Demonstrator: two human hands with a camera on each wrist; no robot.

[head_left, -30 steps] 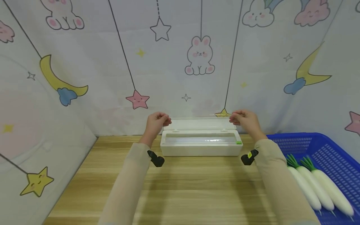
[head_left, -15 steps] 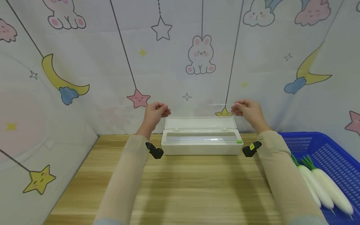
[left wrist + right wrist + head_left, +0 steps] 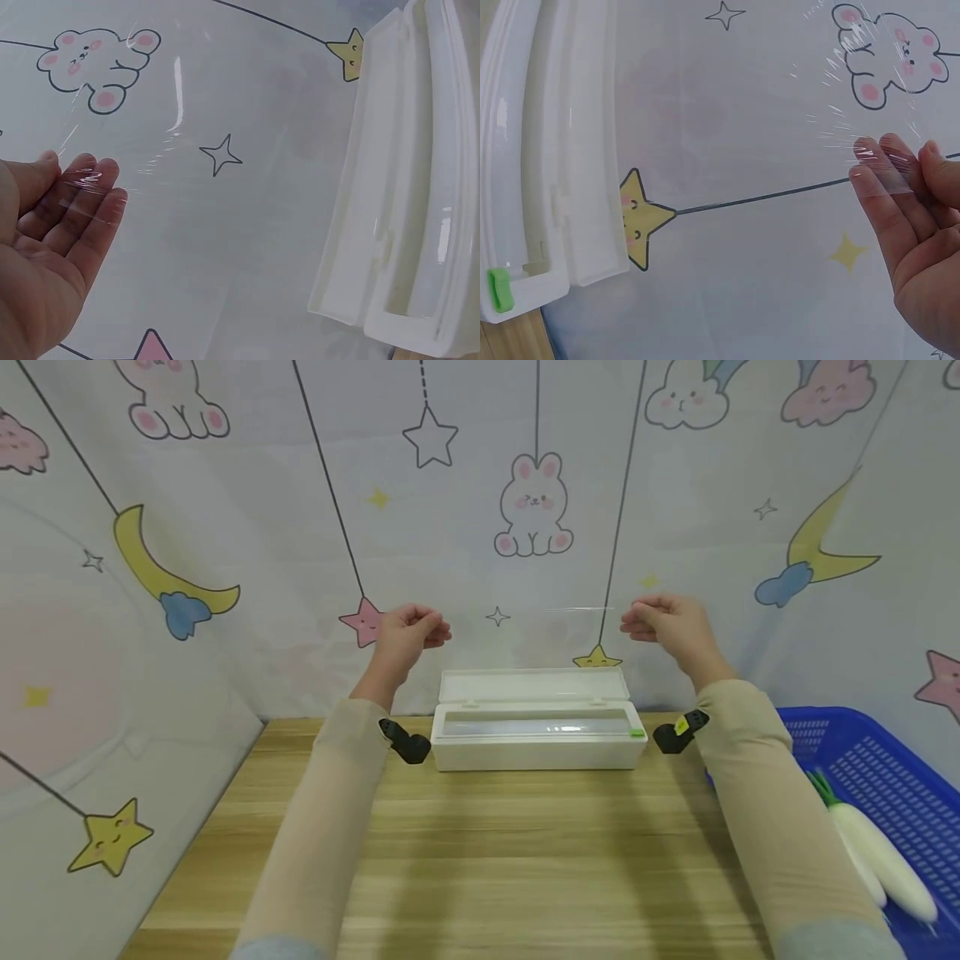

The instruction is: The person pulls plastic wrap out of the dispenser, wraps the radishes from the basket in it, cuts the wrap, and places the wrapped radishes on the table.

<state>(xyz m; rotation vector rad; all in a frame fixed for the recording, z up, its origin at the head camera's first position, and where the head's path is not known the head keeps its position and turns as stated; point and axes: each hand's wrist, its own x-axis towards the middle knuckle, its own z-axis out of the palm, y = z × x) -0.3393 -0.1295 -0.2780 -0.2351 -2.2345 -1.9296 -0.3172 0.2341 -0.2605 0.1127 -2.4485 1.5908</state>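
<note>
Above the long white box [image 3: 536,755], two bare hands are holding level, well apart: the left hand [image 3: 408,639] is pinching one side of a sheet of clear film [image 3: 178,101] between thumb and fingers, and the right hand [image 3: 669,625] is pinching the other. Across the gap the film is spanning from grip to grip, its upper edge gleaming as a thin line near the right hand, fine creases catching light around the fingertips; where its lower edge is ending, I can't tell. Down below, the box is sitting near the back of the wooden table [image 3: 517,860], its lid [image 3: 534,685] standing open before the patterned cloth [image 3: 480,543], a green tab [image 3: 637,733] showing at the right end. Over on the right, a blue basket [image 3: 917,777] is holding white radishes [image 3: 888,856], the right sleeve [image 3: 780,810] partly covering them
</note>
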